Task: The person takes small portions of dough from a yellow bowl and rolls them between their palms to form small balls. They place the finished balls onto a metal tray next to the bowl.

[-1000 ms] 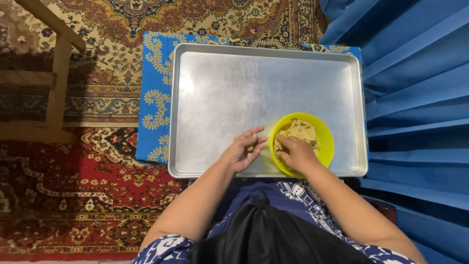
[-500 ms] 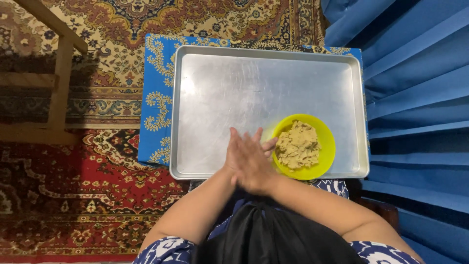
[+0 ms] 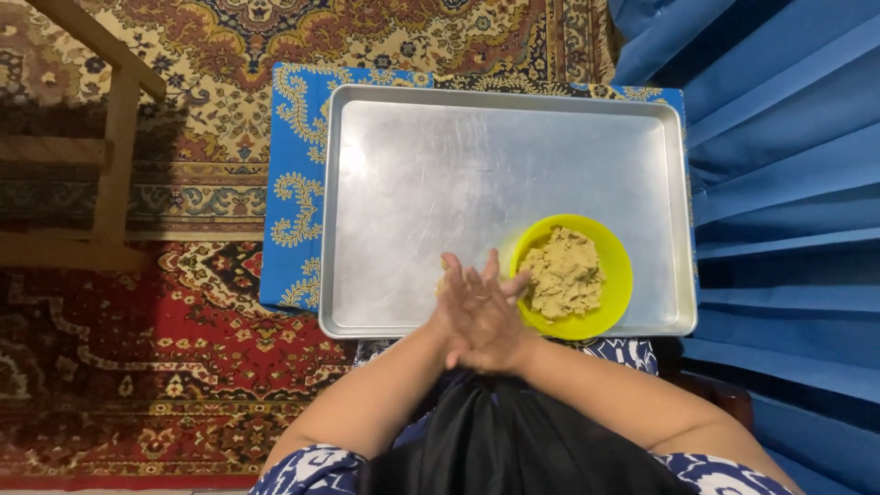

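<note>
My right hand (image 3: 486,316) lies on top of my left hand (image 3: 444,286), palms pressed together over the near edge of a silver baking tray (image 3: 431,174). A small piece of tan dough is squeezed between the palms and almost entirely hidden. Just to the right of my hands, a yellow bowl (image 3: 612,252) stands in the tray's near right corner. It holds a lump of crumbly tan dough (image 3: 561,273).
The tray rests on a blue patterned cloth (image 3: 293,183) spread over a red and beige carpet (image 3: 137,367). A wooden frame (image 3: 110,156) stands at the left. Blue curtain folds (image 3: 788,156) hang along the right side. My dark lap lies below the tray.
My right hand left the bowl with a bit of dough and came left onto my left hand. Both palms are now pressed together beside the bowl.
</note>
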